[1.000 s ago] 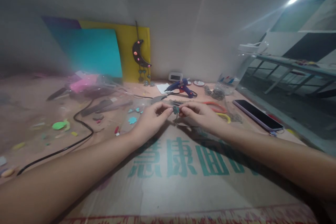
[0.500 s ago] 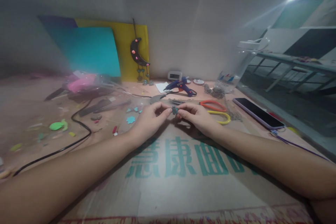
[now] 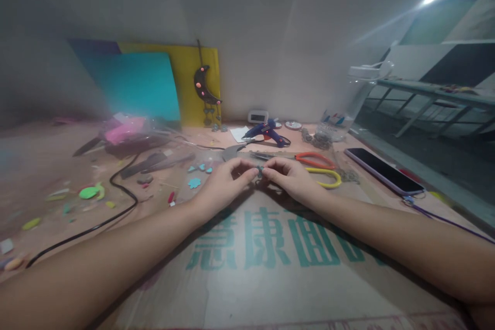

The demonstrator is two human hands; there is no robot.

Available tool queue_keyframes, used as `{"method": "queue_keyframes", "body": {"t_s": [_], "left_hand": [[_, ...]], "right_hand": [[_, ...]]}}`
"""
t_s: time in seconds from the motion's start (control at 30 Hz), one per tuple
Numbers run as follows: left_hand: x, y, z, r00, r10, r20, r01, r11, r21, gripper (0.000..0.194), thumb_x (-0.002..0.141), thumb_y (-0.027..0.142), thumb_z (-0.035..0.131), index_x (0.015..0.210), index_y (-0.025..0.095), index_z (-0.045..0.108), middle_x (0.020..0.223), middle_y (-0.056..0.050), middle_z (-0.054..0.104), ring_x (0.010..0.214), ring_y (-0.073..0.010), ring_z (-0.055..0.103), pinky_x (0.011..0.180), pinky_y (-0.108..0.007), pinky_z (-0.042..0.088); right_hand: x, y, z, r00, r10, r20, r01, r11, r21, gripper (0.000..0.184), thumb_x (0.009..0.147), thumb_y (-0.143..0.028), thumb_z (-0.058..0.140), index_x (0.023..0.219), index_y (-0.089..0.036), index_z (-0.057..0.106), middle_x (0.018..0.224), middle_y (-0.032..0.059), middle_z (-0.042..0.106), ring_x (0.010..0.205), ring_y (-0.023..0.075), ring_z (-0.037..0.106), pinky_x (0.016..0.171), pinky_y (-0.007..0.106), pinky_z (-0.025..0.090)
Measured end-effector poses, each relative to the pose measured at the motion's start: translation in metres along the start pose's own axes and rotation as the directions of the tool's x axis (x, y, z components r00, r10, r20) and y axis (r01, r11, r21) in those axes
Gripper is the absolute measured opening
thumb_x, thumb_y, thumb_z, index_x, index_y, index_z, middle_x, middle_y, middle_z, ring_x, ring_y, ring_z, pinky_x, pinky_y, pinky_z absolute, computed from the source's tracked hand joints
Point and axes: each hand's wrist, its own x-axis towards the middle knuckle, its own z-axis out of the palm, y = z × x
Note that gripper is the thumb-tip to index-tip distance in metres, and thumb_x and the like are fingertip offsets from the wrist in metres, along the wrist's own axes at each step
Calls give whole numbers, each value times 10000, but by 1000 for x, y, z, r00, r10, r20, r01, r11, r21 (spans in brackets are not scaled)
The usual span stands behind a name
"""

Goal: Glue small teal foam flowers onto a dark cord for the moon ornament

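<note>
Between my two hands, just above the cardboard sheet with green printed characters, is a small dark teal piece, perhaps flower-shaped; the fingers partly cover it. My left hand pinches its left side between thumb and forefinger. On the opposite side my right hand pinches it the same way. Left of my left hand lie a light-blue flower-shaped piece and several small blue pieces. Orange-handled scissors and a yellow handle loop lie beyond and beside my right hand.
A blue glue gun rests at the back near a small white digital clock. A phone lies on the right. A black cord crosses the scrap-strewn left side. A dark crescent ornament hangs before a yellow sheet.
The view has tilted slightly, so the whole scene sits a little lower. Both hands keep their pinch on the small piece, which now shows less between the fingertips.
</note>
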Motion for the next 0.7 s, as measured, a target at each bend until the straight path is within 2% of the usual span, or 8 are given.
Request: {"method": "queue_keyframes", "body": {"t_s": [0.13,0.4,0.5,0.57,0.6,0.63,0.7], "left_hand": [[-1,4,0,1000,8,-4,-8,999,36,218,889,375,578,862,170,645,849,-21,695,814,-169,632,733,-258,474],[0,5,0,1000,-8,-29,10,999,40,209,890,354,572,829,163,631,787,-10,667,754,-157,606,689,-249,447],[1,5,0,999,-13,-37,13,1000,13,200,894,351,568,852,166,633,811,-6,675,767,-155,609,698,-249,443],[1,3,0,999,-22,-43,22,1000,-9,204,896,362,565,874,169,627,834,-5,678,785,-156,613,712,-252,443],[1,2,1,999,-28,-43,28,1000,-14,209,896,369,564,881,169,623,842,-7,678,792,-159,614,716,-255,442],[1,1,1,998,-35,-44,34,999,-16,212,892,373,566,884,168,619,847,-9,676,797,-161,612,717,-258,441],[1,-1,1,998,-42,-50,41,999,-11,213,884,375,571,886,166,615,858,-16,672,805,-166,608,718,-263,438]], "right_hand": [[-1,-2,1,999,-32,9,32,999,-29,265,828,-442,665,830,-182,615,776,26,691,722,159,639,674,292,483],[-1,1,3,1000,-23,-2,23,999,34,291,866,-480,610,840,-191,605,731,1,650,700,150,627,708,305,498],[-1,-5,5,992,-109,-71,107,994,-26,238,886,-428,590,928,-194,595,780,6,644,734,158,632,720,315,510],[-5,-14,2,945,-283,-161,255,951,-174,153,903,-346,568,945,-200,590,852,24,649,789,163,629,734,316,509],[-9,-18,-2,898,-398,-189,341,900,-272,104,908,-300,555,931,-207,595,880,32,648,813,163,624,746,317,506],[-15,-19,-8,842,-512,-169,428,826,-367,85,916,-255,531,929,-217,606,905,39,652,841,165,623,764,320,503],[-31,-11,-26,769,-639,-23,544,672,-502,131,902,-219,543,966,-252,653,862,40,655,810,177,618,738,332,501]]}}
